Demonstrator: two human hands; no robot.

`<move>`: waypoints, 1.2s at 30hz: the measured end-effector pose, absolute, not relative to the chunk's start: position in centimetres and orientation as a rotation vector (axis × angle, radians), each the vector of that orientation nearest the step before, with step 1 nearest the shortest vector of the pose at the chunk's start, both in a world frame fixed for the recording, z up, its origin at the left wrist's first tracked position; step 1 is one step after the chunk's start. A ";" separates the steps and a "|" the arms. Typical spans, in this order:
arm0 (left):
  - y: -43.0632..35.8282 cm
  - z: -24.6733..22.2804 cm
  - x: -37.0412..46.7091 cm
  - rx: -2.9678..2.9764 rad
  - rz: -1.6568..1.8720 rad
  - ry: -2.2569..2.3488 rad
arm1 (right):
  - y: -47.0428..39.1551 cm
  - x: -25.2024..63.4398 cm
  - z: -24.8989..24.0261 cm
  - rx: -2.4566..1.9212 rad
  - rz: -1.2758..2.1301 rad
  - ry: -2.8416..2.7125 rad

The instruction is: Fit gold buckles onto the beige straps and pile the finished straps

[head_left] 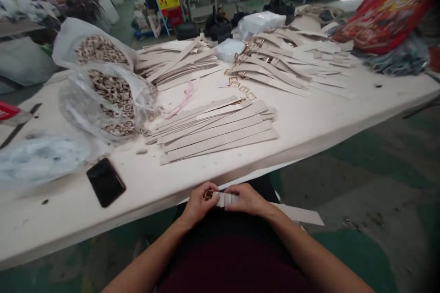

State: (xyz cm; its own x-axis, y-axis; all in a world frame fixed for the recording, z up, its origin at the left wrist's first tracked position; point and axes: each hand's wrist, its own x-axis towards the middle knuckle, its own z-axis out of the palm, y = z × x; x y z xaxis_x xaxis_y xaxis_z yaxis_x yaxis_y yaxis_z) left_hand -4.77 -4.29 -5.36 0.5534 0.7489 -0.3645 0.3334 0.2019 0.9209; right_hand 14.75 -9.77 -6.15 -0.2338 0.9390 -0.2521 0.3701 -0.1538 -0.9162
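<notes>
Hands [248,199] nearly closed on pale strap [225,199], left [198,202] probably at buckle [208,194]

The strap [302,214] is pale beige, flat and long, lying crosswise before the near edge of the worktop [309,121]. The buckle [208,194], gold-coloured and partly hidden, is at its left end; the right end sticks out free.

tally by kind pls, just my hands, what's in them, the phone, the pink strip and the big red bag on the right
Hands (left hand, right hand): 2
Held beige strap: 1
Gold-coloured buckle at the left hand: 1
Black phone: 1
Pink strip: 1
Big red bag: 1
Total: 7
</notes>
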 end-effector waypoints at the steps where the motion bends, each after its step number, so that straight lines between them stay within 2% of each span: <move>1: -4.5 -5.6 -4.8 1.439 0.374 1.023 | -9.9 14.5 -6.5 -1.446 1.453 -1.530; 6: -5.0 -6.0 -4.7 1.512 0.319 0.978 | -10.2 13.2 -7.4 -1.324 1.643 -1.377; 13: -5.0 -6.1 -5.0 1.633 0.303 1.030 | -10.7 13.8 -9.0 -1.700 1.476 -1.274; 17: -5.0 -6.1 -5.2 1.670 0.257 1.006 | -10.9 14.0 -9.3 -1.600 1.619 -1.203; 21: -5.0 -6.0 -5.2 1.712 0.212 0.953 | -11.2 13.5 -9.3 -1.561 1.591 -1.144; 26: -5.2 -6.3 -4.8 1.256 0.267 0.947 | -11.1 13.5 -9.1 -1.417 1.695 -0.924; 29: -5.4 -6.4 -4.6 1.081 0.298 0.946 | -11.2 13.5 -9.1 -1.522 1.616 -0.868; 36: -5.6 -6.7 -4.8 1.207 0.286 0.911 | -11.8 13.8 -8.9 -1.791 1.390 -1.105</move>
